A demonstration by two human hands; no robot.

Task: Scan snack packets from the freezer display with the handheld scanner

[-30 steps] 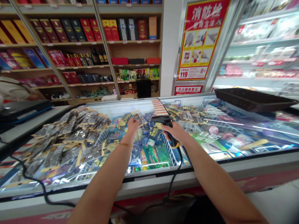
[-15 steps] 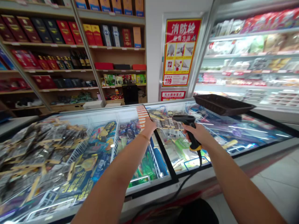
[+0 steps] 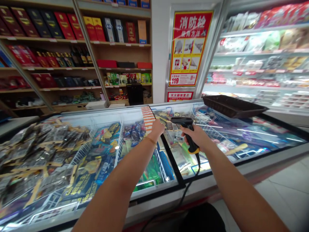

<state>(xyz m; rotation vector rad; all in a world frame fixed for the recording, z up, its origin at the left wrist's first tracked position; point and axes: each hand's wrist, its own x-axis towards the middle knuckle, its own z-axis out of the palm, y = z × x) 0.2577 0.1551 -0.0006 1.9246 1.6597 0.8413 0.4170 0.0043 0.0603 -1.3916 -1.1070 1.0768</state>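
My right hand (image 3: 196, 137) is wrapped around the grip of a black and yellow barcode scanner (image 3: 182, 121). The scanner's head points left, towards my left hand, and its cable hangs down over the freezer's front edge. My left hand (image 3: 158, 127) is closed above the dark bar between the glass lids; what its fingers hold is hidden. Small dark packets (image 3: 172, 125) show between that hand and the scanner, but I cannot tell whether it grips them. Beside my left hand lies a strip of orange-and-white labels (image 3: 147, 116).
Many dark packets with tan edges (image 3: 55, 141) are heaped on the freezer's left glass. A brown plastic tray (image 3: 233, 106) rests on the right glass. Wire baskets of frozen goods show beneath. Behind stand shelves of boxes (image 3: 64, 25) and a lit chiller (image 3: 260, 61).
The scanner and my right hand have moved left, closer to my left hand. My left hand has shifted slightly right. The view has tilted down a little.
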